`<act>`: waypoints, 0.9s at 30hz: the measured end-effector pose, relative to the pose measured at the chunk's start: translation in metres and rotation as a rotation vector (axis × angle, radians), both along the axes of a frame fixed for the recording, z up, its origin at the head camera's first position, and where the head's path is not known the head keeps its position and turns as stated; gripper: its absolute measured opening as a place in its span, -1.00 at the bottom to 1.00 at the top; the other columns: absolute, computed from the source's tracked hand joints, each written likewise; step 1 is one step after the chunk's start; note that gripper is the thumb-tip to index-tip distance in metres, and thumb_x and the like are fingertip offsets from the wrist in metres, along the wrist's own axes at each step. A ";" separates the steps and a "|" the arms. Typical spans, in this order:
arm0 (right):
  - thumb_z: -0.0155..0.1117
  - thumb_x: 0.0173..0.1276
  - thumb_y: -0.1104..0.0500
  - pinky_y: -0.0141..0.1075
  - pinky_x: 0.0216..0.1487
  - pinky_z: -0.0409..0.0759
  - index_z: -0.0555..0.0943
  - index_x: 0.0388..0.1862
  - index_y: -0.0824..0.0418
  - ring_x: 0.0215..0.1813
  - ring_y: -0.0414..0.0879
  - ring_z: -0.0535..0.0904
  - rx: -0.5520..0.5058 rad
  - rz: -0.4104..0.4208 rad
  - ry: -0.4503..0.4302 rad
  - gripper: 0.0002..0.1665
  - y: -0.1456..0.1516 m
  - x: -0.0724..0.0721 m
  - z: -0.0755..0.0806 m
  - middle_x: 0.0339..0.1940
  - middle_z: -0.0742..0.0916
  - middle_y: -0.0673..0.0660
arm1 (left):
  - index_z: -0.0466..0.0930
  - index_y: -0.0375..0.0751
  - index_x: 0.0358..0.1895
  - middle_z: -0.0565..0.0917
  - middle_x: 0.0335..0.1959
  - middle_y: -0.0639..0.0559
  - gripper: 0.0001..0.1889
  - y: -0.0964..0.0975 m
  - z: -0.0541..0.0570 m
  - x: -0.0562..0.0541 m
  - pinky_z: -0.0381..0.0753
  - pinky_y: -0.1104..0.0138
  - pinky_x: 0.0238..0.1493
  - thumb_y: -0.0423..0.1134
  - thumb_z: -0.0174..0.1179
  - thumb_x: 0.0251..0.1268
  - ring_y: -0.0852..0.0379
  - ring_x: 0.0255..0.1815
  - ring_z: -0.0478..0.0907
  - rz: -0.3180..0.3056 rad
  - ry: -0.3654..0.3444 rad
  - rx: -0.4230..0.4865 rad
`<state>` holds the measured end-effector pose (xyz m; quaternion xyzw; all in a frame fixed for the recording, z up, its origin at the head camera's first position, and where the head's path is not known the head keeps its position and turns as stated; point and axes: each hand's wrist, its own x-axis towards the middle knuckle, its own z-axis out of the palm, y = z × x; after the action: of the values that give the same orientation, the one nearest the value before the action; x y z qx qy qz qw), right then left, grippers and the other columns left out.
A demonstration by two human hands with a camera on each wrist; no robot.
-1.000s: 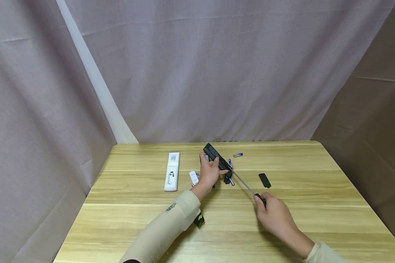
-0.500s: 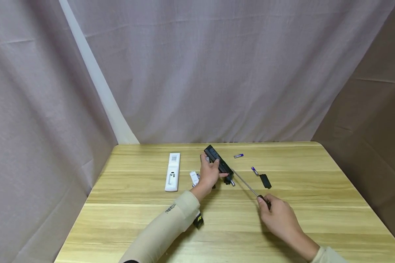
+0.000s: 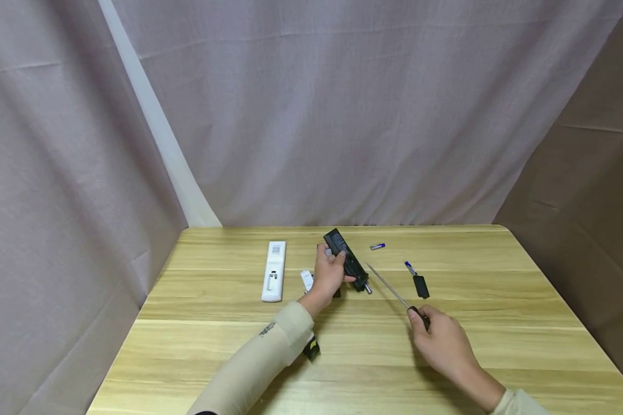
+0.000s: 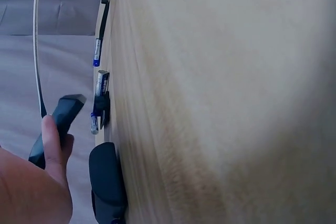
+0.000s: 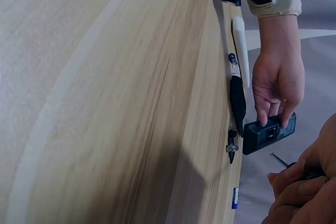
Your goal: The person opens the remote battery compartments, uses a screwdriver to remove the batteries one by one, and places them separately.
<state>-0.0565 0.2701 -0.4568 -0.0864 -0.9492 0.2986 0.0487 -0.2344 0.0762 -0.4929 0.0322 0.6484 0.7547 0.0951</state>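
Observation:
My left hand (image 3: 328, 272) grips a black remote control (image 3: 345, 260), tilted over the table, its battery compartment side up. In the right wrist view that remote (image 5: 269, 132) is pinched between thumb and fingers, off the tabletop. My right hand (image 3: 441, 341) holds a screwdriver (image 3: 391, 290) by its dark handle; the tip is just right of the remote, apart from it. A battery (image 3: 411, 268) lies against a black battery cover (image 3: 420, 286). Another battery (image 3: 377, 246) lies farther back. A third battery (image 3: 368, 289) shows partly below the remote's near end.
A white remote control (image 3: 273, 271) lies at left, its battery compartment uncovered. A small white cover (image 3: 307, 279) is partly behind my left wrist. Another black remote (image 5: 238, 100) lies under the left hand. The wooden table (image 3: 197, 346) ends at curtains behind.
A battery has rolled right from the held remote's end to the black cover. The screwdriver tip has drawn away from the remote, moving slightly right. The left hand stays nearly in place.

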 end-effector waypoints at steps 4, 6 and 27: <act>0.06 0.72 -0.10 -0.34 -0.62 0.27 0.69 -0.16 0.25 -0.63 -0.18 0.31 0.004 -0.006 0.005 -0.52 0.003 -0.001 0.000 -0.69 0.45 -0.04 | 0.25 -0.14 0.42 0.77 0.07 -0.32 -0.65 -0.002 0.002 0.000 0.86 0.04 -0.20 -0.19 0.00 0.75 0.17 -0.39 0.71 -0.008 0.028 -0.055; 0.05 0.72 -0.11 -0.34 -0.62 0.27 0.69 -0.15 0.25 -0.62 -0.17 0.31 0.006 -0.011 0.003 -0.51 0.005 -0.002 0.000 -0.70 0.45 -0.03 | 0.26 -0.12 0.42 0.78 0.06 -0.27 -0.65 -0.001 0.003 -0.002 0.79 0.14 -0.19 -0.16 -0.01 0.75 0.21 -0.37 0.65 -0.015 0.033 -0.083; 0.00 0.73 -0.12 -0.28 -0.57 0.30 0.70 -0.11 0.27 -0.57 -0.11 0.38 0.016 -0.111 0.087 -0.48 0.039 -0.017 0.007 -0.62 0.54 0.04 | 0.64 -0.26 0.20 0.80 -0.03 -0.09 -0.66 0.049 0.005 -0.020 0.74 0.24 -0.18 -0.16 0.33 0.53 0.11 -0.18 0.71 -0.155 0.023 -0.535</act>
<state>-0.0737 0.3095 -0.4497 -0.1254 -0.9423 0.2914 0.1071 -0.2540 0.1255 -0.4881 0.0637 0.8212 0.5468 0.1502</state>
